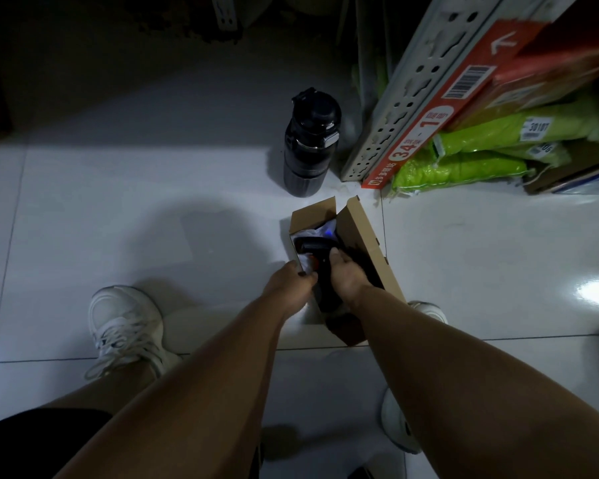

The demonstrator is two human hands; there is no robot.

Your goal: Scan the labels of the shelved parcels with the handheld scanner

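Two hands in an open brown cardboard box (363,257) on the floor, fetching the black handheld scanner (320,267) w/ orange trigger.
Head view: right hand (348,276) wraps scanner grip; left hand (289,280) pinches box edge. Scanner prob. light, rigid plastic, take by handle. Beyond hands: red shelf strip (426,122) reads "34-1" + barcode; green bagged parcels (471,153), label "3010T".

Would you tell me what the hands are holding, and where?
Both hands, left and right, grip the black scanner around its handle, inside the open box.
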